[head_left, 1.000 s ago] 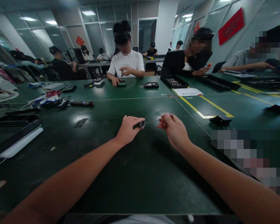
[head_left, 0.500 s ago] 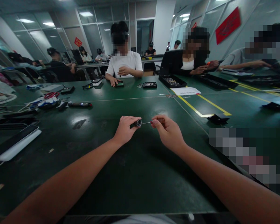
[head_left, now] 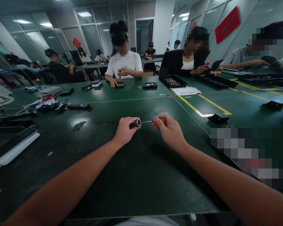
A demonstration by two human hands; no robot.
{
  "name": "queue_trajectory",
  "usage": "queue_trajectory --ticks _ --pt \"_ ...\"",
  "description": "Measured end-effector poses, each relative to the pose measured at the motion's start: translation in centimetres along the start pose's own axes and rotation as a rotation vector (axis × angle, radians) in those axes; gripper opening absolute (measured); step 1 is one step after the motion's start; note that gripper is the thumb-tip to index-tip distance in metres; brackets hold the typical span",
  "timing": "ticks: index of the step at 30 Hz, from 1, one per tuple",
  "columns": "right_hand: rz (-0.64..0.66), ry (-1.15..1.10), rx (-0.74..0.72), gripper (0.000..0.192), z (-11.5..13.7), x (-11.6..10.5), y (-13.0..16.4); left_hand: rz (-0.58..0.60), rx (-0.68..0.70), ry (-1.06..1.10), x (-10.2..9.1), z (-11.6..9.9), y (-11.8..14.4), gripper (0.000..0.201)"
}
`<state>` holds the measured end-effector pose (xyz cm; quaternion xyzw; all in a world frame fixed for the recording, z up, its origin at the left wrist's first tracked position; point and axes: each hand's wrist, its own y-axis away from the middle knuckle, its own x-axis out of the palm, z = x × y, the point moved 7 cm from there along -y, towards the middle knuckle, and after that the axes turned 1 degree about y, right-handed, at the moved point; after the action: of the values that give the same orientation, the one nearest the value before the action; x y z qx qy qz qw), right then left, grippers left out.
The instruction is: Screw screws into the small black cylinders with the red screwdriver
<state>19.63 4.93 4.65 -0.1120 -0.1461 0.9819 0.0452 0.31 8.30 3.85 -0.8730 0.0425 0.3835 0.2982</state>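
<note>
- We're over a dark green tabletop point(head_left: 136, 175), and around the small black cylinder point(head_left: 136, 123) the surface lies bare on the near side all the way to the tabletop's front edge at the bottom of the view.
- Left of the cylinder, well apart, a flat white-edged slab point(head_left: 14, 147) lies by the tabletop's left edge; further back on that side sits a clutter of cables and tools point(head_left: 47, 103) with a dark pen-like tool point(head_left: 79, 106) beside it.
- Right of the cylinder, a yellow line point(head_left: 200, 108) runs across the surface, and a small black part point(head_left: 219, 118) rests just past its corner.
- Beyond the cylinder, across the tabletop, a person in a white shirt point(head_left: 124, 64) sits working.
- The cylinder lies level, its long axis running left to right, its shiny round end facing the right hand.
- A thin metal rod point(head_left: 146, 121) lines up on that same axis, its tip right at the cylinder's open end; we can't tell whether it's inside.
- Our left hand point(head_left: 124, 130) is clenched around the cylinder, forearm stretched forward from the lower left.
- Our right hand point(head_left: 170, 131) pinches the rod's far end between thumb and fingertips, knuckles up, arm reaching in from the lower right.
</note>
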Motion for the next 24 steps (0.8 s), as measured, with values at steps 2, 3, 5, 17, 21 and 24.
queue_trajectory --ticks 2,3,5,17,21,24 --pt "0.006 -0.024 0.019 0.023 -0.09 0.02 -0.06 0.004 -0.014 -0.002 0.04 0.12 0.00 0.036" --pt "0.014 -0.040 0.035 0.024 -0.17 0.06 -0.09 0.005 -0.021 -0.003 0.06 0.20 0.00 0.036" --pt "0.017 -0.056 0.062 0.024 -0.36 0.06 -0.14 0.000 -0.030 -0.004 0.08 0.34 -0.02 0.036" --pt "-0.007 0.036 -0.007 0.022 -0.13 -0.11 -0.02 0.005 0.013 0.011 0.04 0.01 0.01 0.036" --pt "0.043 0.069 -0.022 0.021 0.10 0.20 0.00 0.006 0.014 0.004 0.12 0.05 0.01 0.034" --pt "0.033 0.056 -0.004 0.021 -0.02 0.17 -0.02 0.009 0.006 0.009 0.19 0.11 -0.02 0.034"
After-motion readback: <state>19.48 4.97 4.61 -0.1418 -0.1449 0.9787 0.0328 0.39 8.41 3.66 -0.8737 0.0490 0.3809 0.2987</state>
